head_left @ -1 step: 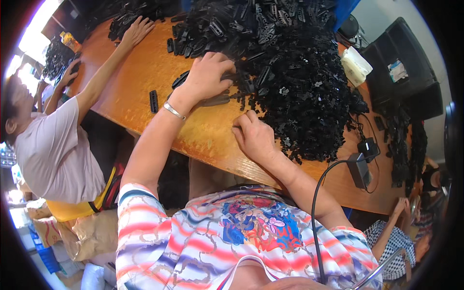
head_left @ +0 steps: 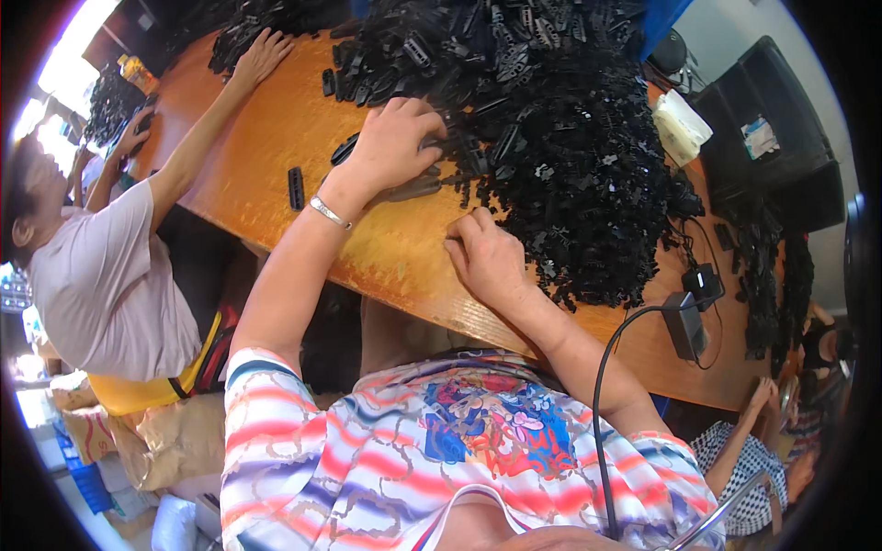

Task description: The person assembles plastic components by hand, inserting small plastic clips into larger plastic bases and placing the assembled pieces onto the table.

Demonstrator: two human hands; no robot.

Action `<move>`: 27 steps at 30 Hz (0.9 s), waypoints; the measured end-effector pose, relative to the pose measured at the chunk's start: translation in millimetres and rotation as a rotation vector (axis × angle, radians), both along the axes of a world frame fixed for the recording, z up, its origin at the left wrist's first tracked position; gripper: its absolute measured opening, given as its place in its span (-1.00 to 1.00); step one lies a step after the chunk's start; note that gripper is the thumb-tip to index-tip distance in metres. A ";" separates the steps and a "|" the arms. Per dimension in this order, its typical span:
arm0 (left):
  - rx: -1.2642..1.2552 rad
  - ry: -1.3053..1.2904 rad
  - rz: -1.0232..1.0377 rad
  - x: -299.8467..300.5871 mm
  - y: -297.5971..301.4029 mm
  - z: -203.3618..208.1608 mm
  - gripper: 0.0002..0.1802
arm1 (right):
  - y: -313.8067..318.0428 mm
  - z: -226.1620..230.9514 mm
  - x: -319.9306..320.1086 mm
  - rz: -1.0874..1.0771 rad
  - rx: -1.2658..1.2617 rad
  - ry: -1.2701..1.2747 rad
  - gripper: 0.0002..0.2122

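My left hand point(head_left: 393, 140) reaches over the near edge of a heap of black plastic clips point(head_left: 418, 50), thumb and bent fingers apart, with black parts showing in the gap. Under its wrist side lies a long dark strip-shaped part point(head_left: 412, 189). An oval black piece point(head_left: 344, 149) rests just left of this hand, and a slotted black clip point(head_left: 295, 188) lies farther left. My right hand point(head_left: 491, 259) rests on the wooden table point(head_left: 390, 262), its fingers curled together beside a pile of small black plastic pieces point(head_left: 588, 211). Whatever its fingertips may hold is hidden.
A black cable point(head_left: 602, 390) runs past my right arm toward a black power adapter point(head_left: 684, 326). White paper point(head_left: 682, 129) lies beyond the pile, near a large black bin point(head_left: 758, 129). At left, a co-worker's hand point(head_left: 264, 57) touches another black heap.
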State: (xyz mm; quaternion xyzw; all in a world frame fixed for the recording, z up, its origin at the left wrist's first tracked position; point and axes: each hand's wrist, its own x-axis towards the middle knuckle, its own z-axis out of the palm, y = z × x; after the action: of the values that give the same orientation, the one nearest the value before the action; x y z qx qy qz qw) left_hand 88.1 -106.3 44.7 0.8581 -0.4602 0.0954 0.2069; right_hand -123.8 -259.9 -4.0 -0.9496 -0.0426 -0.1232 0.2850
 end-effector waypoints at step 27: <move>-0.198 0.225 0.308 -114.1 67.0 -38.4 -0.67 | -23.3 47.3 20.5 0.090 0.086 0.364 -0.78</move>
State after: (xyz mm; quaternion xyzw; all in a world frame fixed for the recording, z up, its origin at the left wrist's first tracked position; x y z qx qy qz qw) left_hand -26.0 -39.3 6.4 0.8990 -0.2860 0.0742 0.3233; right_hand -103.2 -283.2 43.2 -0.9403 -0.0273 0.0616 0.3337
